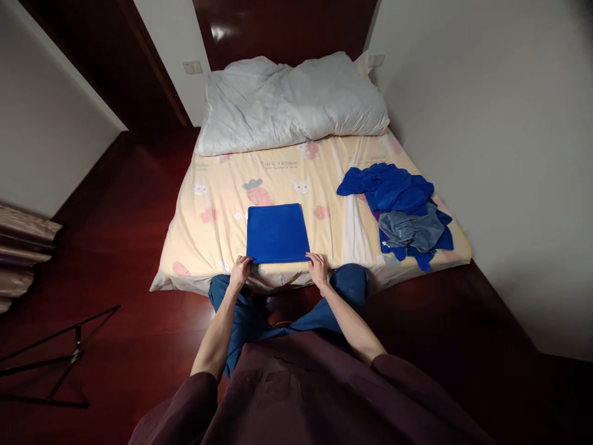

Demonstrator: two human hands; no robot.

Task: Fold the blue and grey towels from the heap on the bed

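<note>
A blue cloth (277, 233) lies flat as a near square on the patterned bed sheet (208, 232), close to the bed's front edge. My left hand (241, 272) pinches its near left corner, and my right hand (317, 269) pinches its near right corner. To the right on the bed is a crumpled pile of blue cloths (393, 187), with a grey-blue cloth (412, 228) on its near part. Neither hand touches the pile.
A bulky white quilt (291, 105) lies across the head of the bed, below the dark headboard (282, 28). A black metal stand (76, 355) is on the floor at the left, near a striped curtain (23, 250). A wall runs along the right side.
</note>
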